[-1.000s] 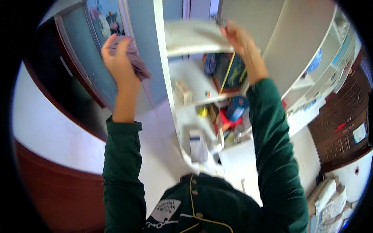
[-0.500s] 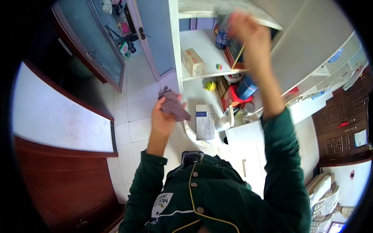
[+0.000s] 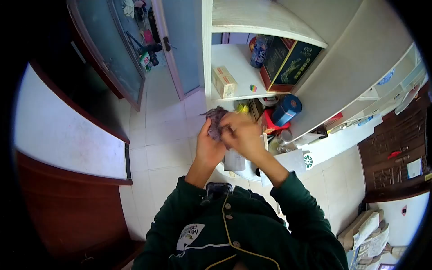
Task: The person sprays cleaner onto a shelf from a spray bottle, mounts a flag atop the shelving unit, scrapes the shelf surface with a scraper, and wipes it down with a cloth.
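Note:
A crumpled greyish-purple cloth [image 3: 215,120] is held in my left hand [image 3: 210,146], whose fingers wrap round it from below. My right hand [image 3: 243,135] meets the cloth from the right, its fingers curled against it and slightly blurred. Both hands are in front of the white shelf unit [image 3: 265,20], at about the height of its lower compartment. Behind my right hand, a flat grey-white box [image 3: 235,163] is partly hidden on the low curved shelf.
On the middle shelf are a small cream box [image 3: 224,82], a blue-labelled bottle [image 3: 259,51] and a dark green box [image 3: 292,63]. Below stand a blue canister [image 3: 287,110] and glass jars [image 3: 283,137]. To the left is a glazed door [image 3: 182,45].
My right hand has come down from the upper shelf to the cloth. My left hand has moved right and slightly up with the cloth, which is now more bunched.

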Available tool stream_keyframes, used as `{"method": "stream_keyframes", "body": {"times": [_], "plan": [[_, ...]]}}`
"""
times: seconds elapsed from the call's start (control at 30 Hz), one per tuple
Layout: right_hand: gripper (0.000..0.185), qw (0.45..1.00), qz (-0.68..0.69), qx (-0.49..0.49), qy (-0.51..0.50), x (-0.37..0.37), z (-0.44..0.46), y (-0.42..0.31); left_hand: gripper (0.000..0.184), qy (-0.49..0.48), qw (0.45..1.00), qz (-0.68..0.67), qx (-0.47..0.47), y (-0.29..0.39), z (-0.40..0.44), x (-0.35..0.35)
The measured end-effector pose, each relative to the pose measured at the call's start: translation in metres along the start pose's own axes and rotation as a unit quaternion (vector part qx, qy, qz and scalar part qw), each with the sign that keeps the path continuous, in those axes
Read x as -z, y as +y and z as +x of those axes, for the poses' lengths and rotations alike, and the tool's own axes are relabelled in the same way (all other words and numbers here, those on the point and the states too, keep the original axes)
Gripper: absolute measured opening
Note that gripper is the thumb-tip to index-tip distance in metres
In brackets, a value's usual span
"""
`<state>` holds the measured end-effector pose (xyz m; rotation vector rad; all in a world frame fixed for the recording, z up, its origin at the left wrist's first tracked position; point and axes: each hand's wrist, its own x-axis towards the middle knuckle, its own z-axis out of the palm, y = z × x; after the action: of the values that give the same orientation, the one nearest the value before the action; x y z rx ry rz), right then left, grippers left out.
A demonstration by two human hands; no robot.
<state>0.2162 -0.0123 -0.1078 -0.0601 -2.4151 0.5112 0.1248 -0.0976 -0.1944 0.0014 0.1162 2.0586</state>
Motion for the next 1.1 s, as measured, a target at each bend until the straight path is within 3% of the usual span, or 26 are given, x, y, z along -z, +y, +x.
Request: {"method": "stream_keyframes", "body": {"times": [0.07,0.1,0.13,0.17,0.2,0.27,0.33,0.4,0.43,0.47,0.53,0.6,0.67,0.87,0.93,1.0,1.07,1.1], "plan": [[0.014,0.999,0.026,-0.012,-0.021,-0.032,-0.026,0.02,0.036,-0.03,0.997,-0.058,0.027,-0.002,-0.006,0.022],[0.014,0.959,0.236,-0.155,-0.016,-0.033,-0.031,0.03,0.036,0.057,0.998,-0.001,0.014,-0.003,-0.011,0.023],[0.013,0.854,0.431,-0.292,-0.01,-0.035,-0.037,0.042,0.036,0.147,0.988,0.055,0.001,-0.004,-0.017,0.027],[0.014,0.9,0.348,-0.247,0.086,-0.042,-0.044,0.058,0.038,0.177,0.983,0.044,-0.007,0.001,-0.024,0.035],[0.017,0.84,0.394,-0.356,0.109,-0.038,-0.046,0.058,0.038,0.189,0.981,0.043,-0.003,0.004,-0.034,0.043],[0.018,0.873,0.254,-0.414,0.038,-0.07,-0.089,0.082,0.038,0.233,0.97,0.055,-0.035,0.013,-0.037,0.052],[0.019,0.817,0.272,-0.509,0.01,-0.136,-0.15,0.116,0.039,0.232,0.97,0.064,-0.034,0.018,-0.041,0.061],[0.019,0.806,0.225,-0.547,-0.016,-0.154,-0.177,0.116,0.039,0.236,0.97,0.054,-0.029,0.022,-0.042,0.064],[0.016,0.866,0.076,-0.491,-0.048,-0.146,-0.175,0.102,0.039,0.237,0.969,0.056,-0.031,0.024,-0.042,0.066],[0.016,0.866,0.078,-0.492,-0.048,-0.138,-0.171,0.093,0.039,0.228,0.971,0.066,-0.029,0.026,-0.043,0.069],[0.012,0.953,-0.111,-0.268,-0.086,-0.134,-0.178,0.087,0.039,0.223,0.971,0.078,-0.025,0.026,-0.045,0.075],[0.009,0.958,-0.109,-0.235,-0.119,-0.134,-0.186,0.085,0.037,0.217,0.972,0.087,-0.021,0.025,-0.044,0.078],[0.01,0.967,-0.127,-0.129,-0.179,-0.137,-0.199,0.08,0.036,0.236,0.965,0.113,-0.016,0.022,-0.046,0.081],[0.012,0.96,-0.094,-0.171,-0.199,-0.151,-0.172,0.108,0.03,0.267,0.947,0.177,0.029,0.015,-0.05,0.112],[0.013,0.955,-0.109,-0.234,-0.143,-0.158,-0.163,0.111,0.032,0.277,0.938,0.2,0.054,0.005,-0.059,0.132],[0.014,0.955,-0.079,-0.255,-0.128,-0.161,-0.182,0.094,0.045,0.35,0.846,0.396,0.07,-0.013,-0.063,0.155],[0.016,0.979,0.011,-0.153,-0.132,-0.163,-0.217,0.081,0.06,0.33,0.767,0.546,0.067,-0.033,-0.072,0.187],[0.016,0.981,-0.013,-0.142,-0.132,-0.157,-0.215,0.077,0.067,0.286,0.751,0.594,0.04,-0.043,-0.077,0.219]]}}
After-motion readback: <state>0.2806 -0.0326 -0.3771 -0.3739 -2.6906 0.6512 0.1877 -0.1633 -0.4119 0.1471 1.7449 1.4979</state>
